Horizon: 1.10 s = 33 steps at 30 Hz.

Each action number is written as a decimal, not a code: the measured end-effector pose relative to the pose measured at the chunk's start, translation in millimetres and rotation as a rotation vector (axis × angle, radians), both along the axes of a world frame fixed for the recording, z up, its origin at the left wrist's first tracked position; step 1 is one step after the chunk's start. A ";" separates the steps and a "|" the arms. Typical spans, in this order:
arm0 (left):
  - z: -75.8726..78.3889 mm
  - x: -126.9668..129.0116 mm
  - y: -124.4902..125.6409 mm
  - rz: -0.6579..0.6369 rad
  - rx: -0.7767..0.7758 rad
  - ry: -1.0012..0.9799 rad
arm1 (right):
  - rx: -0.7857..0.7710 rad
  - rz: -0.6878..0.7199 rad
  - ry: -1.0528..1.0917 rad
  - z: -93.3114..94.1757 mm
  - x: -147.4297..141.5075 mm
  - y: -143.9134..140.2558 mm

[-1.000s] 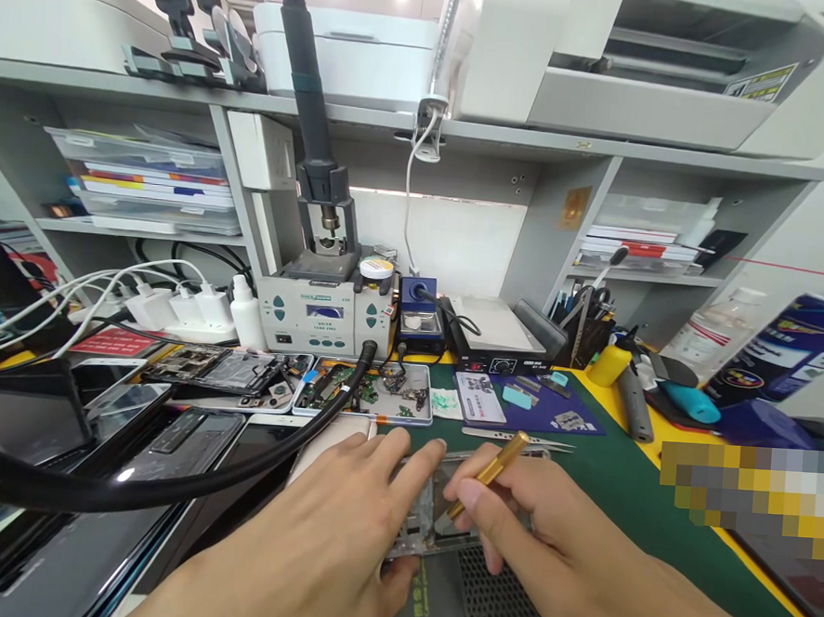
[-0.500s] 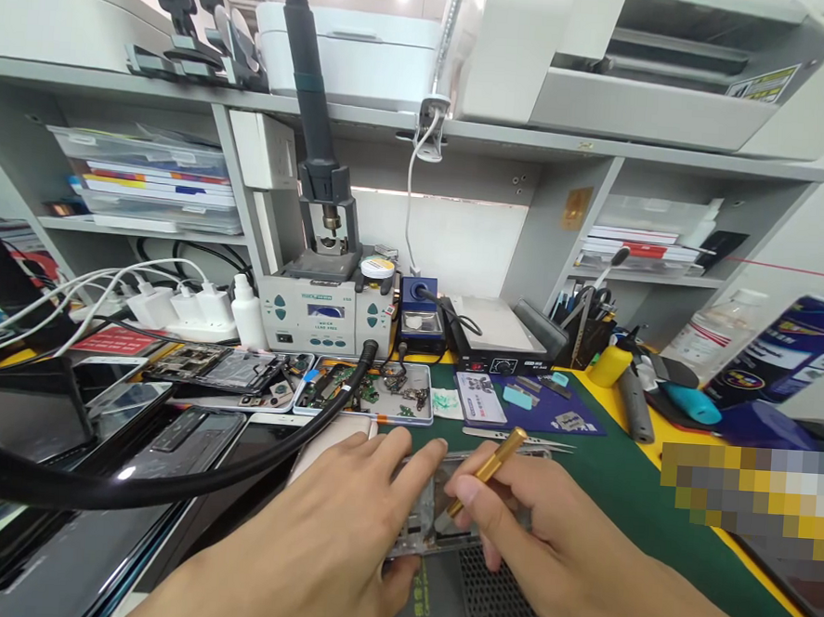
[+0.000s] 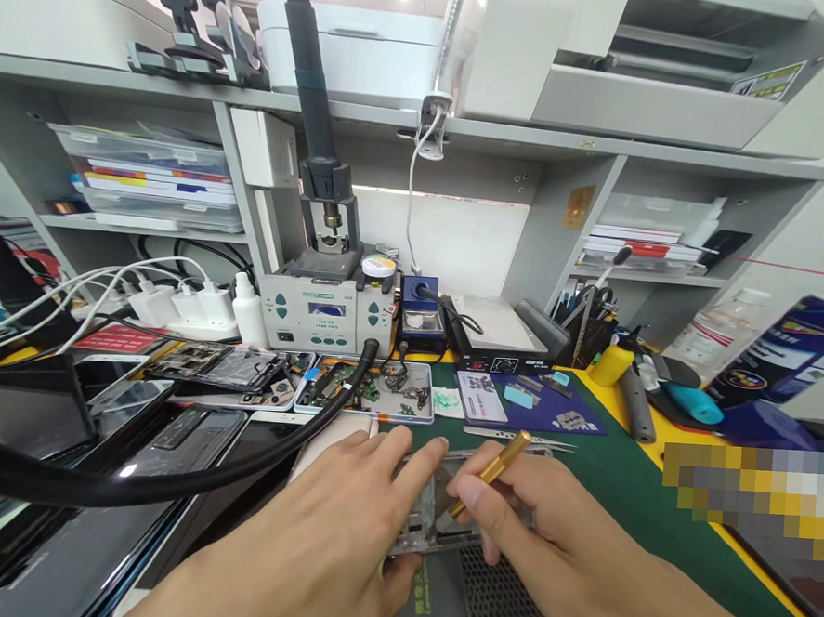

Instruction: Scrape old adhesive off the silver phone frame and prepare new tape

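A phone frame (image 3: 430,505), its metal inside showing, lies crosswise between my hands over a black perforated mat (image 3: 505,612). My left hand (image 3: 344,500) grips its left part, fingers over the top and thumb at the near edge; the palm hides that end. Pinched in my right hand (image 3: 532,511) is a gold-handled scraper knife (image 3: 504,463), tilted, its flat grey blade down at the inside of the frame. My right fingers hide the frame's right part. Metal tweezers (image 3: 516,438) lie just beyond the frame.
A thick black hose (image 3: 234,484) curves across the left, over several phones and panels (image 3: 187,444). Behind stand a hot-air station (image 3: 328,315), a tray of small boards (image 3: 413,392) and a heating plate (image 3: 500,337). Bottles and a spray can (image 3: 787,345) stand at right.
The scraper knife and my right hand have shifted very slightly to the right. My left hand and the phone frame look nearly the same.
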<state>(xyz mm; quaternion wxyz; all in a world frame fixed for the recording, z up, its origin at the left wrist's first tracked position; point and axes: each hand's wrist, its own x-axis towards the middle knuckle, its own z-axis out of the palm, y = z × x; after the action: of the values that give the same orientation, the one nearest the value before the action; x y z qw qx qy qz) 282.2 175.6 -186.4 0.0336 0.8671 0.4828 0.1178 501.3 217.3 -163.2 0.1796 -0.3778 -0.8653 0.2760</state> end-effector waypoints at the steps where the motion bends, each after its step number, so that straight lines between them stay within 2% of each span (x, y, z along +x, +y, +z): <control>1: -0.9 -0.5 -0.5 -0.003 0.000 -0.002 | 0.004 0.005 -0.002 0.4 0.7 -0.6; 12: -2.1 0.3 1.6 -0.002 -0.014 -0.021 | -0.026 -0.018 0.019 -3.0 -1.0 2.2; 20: 9.1 2.3 1.9 -0.001 -0.098 0.011 | -0.068 -0.017 0.092 -4.7 0.5 1.3; 26: 12.8 4.2 3.7 -0.008 -0.093 0.021 | -0.065 -0.017 0.069 -4.6 1.5 1.4; 33: 4.0 2.0 2.1 -0.002 -0.047 0.000 | -0.045 -0.014 0.061 -4.2 0.9 1.8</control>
<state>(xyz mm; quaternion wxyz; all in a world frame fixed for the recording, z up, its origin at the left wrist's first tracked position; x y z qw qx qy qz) 284.3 177.7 -182.5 0.0539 0.8667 0.4844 0.1063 502.2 219.1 -167.4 0.1996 -0.3792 -0.8503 0.3055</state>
